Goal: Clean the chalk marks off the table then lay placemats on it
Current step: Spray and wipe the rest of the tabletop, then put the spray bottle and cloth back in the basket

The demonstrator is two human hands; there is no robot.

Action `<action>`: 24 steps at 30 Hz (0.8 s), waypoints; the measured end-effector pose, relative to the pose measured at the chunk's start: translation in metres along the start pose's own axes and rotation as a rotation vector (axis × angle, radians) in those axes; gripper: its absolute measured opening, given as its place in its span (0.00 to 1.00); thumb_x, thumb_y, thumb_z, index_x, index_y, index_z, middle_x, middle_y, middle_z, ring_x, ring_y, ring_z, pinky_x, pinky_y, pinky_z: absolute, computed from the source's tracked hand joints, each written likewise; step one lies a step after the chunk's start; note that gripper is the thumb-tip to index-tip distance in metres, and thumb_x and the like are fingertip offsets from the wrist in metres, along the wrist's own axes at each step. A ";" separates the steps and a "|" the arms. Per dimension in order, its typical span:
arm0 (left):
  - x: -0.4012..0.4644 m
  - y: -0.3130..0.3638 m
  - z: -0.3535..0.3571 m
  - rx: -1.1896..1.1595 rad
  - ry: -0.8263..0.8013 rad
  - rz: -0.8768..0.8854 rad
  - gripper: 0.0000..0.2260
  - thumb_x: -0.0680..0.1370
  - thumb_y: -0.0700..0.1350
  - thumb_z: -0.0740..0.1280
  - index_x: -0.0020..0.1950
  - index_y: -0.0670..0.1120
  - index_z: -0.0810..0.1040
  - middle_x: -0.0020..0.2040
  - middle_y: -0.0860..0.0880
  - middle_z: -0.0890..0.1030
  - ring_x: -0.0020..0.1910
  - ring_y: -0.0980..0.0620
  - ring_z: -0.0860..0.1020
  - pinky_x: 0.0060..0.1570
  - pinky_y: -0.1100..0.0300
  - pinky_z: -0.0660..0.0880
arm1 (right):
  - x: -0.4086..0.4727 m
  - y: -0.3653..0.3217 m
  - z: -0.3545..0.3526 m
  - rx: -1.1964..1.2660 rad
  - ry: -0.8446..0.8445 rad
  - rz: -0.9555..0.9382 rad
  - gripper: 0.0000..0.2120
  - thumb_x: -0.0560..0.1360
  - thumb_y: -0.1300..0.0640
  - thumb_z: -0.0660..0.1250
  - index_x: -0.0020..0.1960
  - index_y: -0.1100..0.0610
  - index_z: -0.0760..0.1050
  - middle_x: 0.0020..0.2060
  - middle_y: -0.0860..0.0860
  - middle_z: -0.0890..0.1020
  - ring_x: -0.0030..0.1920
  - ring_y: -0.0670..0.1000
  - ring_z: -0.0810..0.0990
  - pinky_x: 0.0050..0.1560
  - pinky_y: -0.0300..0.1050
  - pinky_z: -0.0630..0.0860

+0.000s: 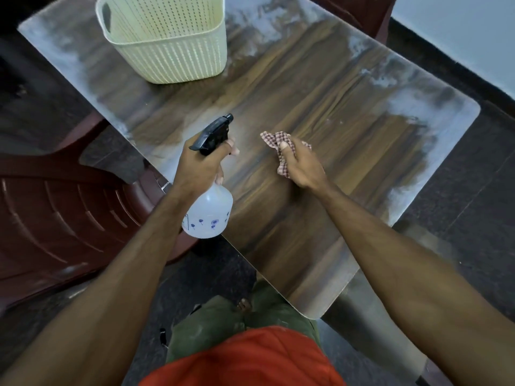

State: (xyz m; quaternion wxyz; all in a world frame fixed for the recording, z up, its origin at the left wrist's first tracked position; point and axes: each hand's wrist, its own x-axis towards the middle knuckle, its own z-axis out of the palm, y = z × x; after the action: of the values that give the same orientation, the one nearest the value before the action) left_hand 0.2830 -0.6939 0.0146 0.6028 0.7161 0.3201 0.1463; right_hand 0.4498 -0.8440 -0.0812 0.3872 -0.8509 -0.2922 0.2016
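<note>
Left of centre, the left hand (204, 160) grips the spray bottle (209, 210), nozzle aimed up the tabletop (320, 87); better to mist the chalk haze (412, 104) along the edges. Right hand (299, 162) clutches the checked cloth (278, 143): wipe outward in overlapping passes

We hold a spray bottle (207, 210) in our left hand (204, 162), fingers curled round its black trigger head, nozzle aimed over the wooden table (320, 112). Our right hand (301, 165) grips a checked cloth (274, 140) above the tabletop. White chalk marks (412, 104) smear the table's edges. A cream basket (167, 43) stands at the far end, a dark red chair (55, 213) beside the table.
</note>
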 end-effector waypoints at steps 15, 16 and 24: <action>0.056 0.020 -0.041 0.006 0.132 0.036 0.11 0.79 0.48 0.67 0.55 0.41 0.78 0.46 0.49 0.84 0.19 0.52 0.70 0.29 0.64 0.71 | 0.068 -0.072 0.011 0.359 -0.110 0.063 0.11 0.84 0.53 0.57 0.57 0.58 0.76 0.36 0.46 0.76 0.29 0.36 0.76 0.34 0.33 0.76; 0.061 0.022 -0.044 0.003 0.133 0.044 0.11 0.80 0.47 0.67 0.55 0.40 0.78 0.45 0.49 0.84 0.19 0.52 0.69 0.29 0.63 0.71 | 0.073 -0.076 0.012 0.376 -0.114 0.069 0.12 0.85 0.53 0.57 0.56 0.59 0.75 0.37 0.47 0.76 0.29 0.36 0.76 0.34 0.33 0.76; 0.123 0.064 -0.094 -0.064 0.141 0.114 0.09 0.81 0.44 0.66 0.59 0.41 0.77 0.44 0.45 0.83 0.21 0.49 0.68 0.26 0.60 0.70 | 0.135 -0.138 0.000 0.412 -0.067 0.075 0.13 0.84 0.48 0.56 0.59 0.51 0.78 0.48 0.41 0.81 0.37 0.30 0.79 0.35 0.25 0.72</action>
State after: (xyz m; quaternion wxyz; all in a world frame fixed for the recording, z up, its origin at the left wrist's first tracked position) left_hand 0.3383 -0.5479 0.0758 0.5921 0.7015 0.3153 0.2405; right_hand 0.5040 -0.6826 0.0099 0.5353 -0.7569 -0.2254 0.2997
